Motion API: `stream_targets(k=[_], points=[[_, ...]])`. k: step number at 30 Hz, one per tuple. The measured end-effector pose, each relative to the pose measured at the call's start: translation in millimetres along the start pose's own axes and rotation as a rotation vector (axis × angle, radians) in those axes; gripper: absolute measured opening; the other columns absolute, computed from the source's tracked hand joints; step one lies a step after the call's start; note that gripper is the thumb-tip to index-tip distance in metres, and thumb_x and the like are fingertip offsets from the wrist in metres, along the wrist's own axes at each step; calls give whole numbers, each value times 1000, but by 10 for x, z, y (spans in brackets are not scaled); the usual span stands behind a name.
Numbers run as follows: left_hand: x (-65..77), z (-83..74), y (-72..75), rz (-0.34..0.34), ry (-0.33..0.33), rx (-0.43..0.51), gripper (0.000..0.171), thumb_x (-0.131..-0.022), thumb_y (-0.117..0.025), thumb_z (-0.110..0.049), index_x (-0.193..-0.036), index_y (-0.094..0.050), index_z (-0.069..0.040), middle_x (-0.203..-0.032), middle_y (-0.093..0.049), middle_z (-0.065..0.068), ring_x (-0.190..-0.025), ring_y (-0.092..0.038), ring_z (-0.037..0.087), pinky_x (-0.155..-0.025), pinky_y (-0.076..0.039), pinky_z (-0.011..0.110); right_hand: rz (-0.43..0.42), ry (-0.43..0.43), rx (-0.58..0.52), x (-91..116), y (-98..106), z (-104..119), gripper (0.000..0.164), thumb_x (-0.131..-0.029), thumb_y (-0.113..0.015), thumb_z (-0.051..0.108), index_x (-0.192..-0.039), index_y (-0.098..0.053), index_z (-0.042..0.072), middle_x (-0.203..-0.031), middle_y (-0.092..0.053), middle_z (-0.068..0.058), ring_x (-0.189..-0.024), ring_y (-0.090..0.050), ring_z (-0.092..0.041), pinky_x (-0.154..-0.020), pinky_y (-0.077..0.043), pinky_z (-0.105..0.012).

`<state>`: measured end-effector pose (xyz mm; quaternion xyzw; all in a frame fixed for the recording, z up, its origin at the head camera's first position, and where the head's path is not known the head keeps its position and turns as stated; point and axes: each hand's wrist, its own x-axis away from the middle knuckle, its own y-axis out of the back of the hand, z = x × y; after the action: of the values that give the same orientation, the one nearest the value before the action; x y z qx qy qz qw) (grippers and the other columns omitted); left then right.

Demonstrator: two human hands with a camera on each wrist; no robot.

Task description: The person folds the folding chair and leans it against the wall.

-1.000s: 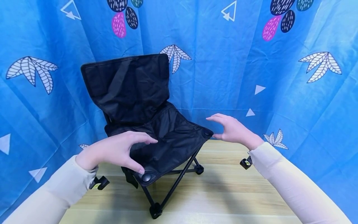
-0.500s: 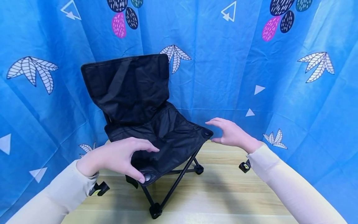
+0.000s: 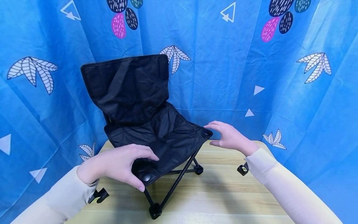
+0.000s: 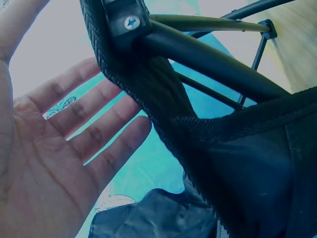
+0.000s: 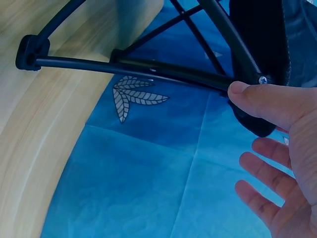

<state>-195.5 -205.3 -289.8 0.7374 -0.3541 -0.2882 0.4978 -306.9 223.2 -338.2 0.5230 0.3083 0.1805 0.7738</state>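
Observation:
A black folding camp chair (image 3: pixel 174 147) stands unfolded on the wooden table, its fabric back rising at the rear left. My left hand (image 3: pixel 120 163) hovers around the front left seat corner, thumb low in front of the round cap (image 3: pixel 146 177), fingers over the seat. From the left wrist, the palm faces the chair with straight, spread fingers (image 4: pixel 99 134) near the fabric edge. At the right seat corner my right hand (image 3: pixel 229 137) is spread, fingertips right at the corner cap. In the right wrist view its thumb (image 5: pixel 267 101) overlaps the corner beside a leg tube (image 5: pixel 233 42).
Crossed metal legs (image 3: pixel 179 179) end in black plastic feet (image 3: pixel 155 211) on the table (image 3: pixel 237 193). A blue patterned curtain (image 3: pixel 215 77) hangs close behind and on both sides. Small black mounts (image 3: pixel 98 195) are fixed at both wrists.
Both hands have sunk slightly, the left beside its seat corner, the right also moving a little left to its corner. The chair has stayed in place.

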Motion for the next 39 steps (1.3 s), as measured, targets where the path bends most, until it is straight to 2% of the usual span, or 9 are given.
stream_targets(k=[6,12,24,30,39], points=[[7,-37,-51,-3,2,-3,71,-77,-92,-64,-132,-72,-24,-128,-67,-18,-115,-63,6,-102,-57,37,2,17,22,-17,-48,10,66,-88,-91,14,-149,-65,8,-147,-67,-16,-135,-64,-39,-110,-56,-59],[20,-28,-78,-24,-29,-8,58,-77,-94,-60,-120,-72,-28,-112,-64,-20,-103,-60,3,-92,-56,32,1,17,16,-40,-86,4,63,-88,-91,13,-146,-68,8,-144,-68,-15,-132,-65,-38,-109,-57,-58],[30,3,-116,-8,-44,17,51,-77,-96,-52,-115,-74,-28,-106,-64,-21,-100,-60,0,-89,-57,29,-18,39,26,-61,-138,-20,60,-87,-92,11,-143,-70,7,-136,-71,-12,-123,-70,-34,-103,-60,-54],[19,12,-135,-12,-50,8,48,-77,-98,-49,-113,-74,-28,-102,-61,-21,-97,-59,-1,-87,-56,28,-47,66,32,-54,-153,-55,57,-88,-91,9,-141,-71,6,-129,-75,-11,-116,-73,-31,-99,-62,-51],[-9,17,-186,-22,-62,-29,44,-75,-99,-39,-106,-70,-32,-94,-54,-23,-90,-54,-2,-83,-51,25,-106,82,26,-78,-160,-58,45,-88,-91,8,-131,-76,4,-121,-80,-12,-107,-76,-30,-96,-63,-51]])
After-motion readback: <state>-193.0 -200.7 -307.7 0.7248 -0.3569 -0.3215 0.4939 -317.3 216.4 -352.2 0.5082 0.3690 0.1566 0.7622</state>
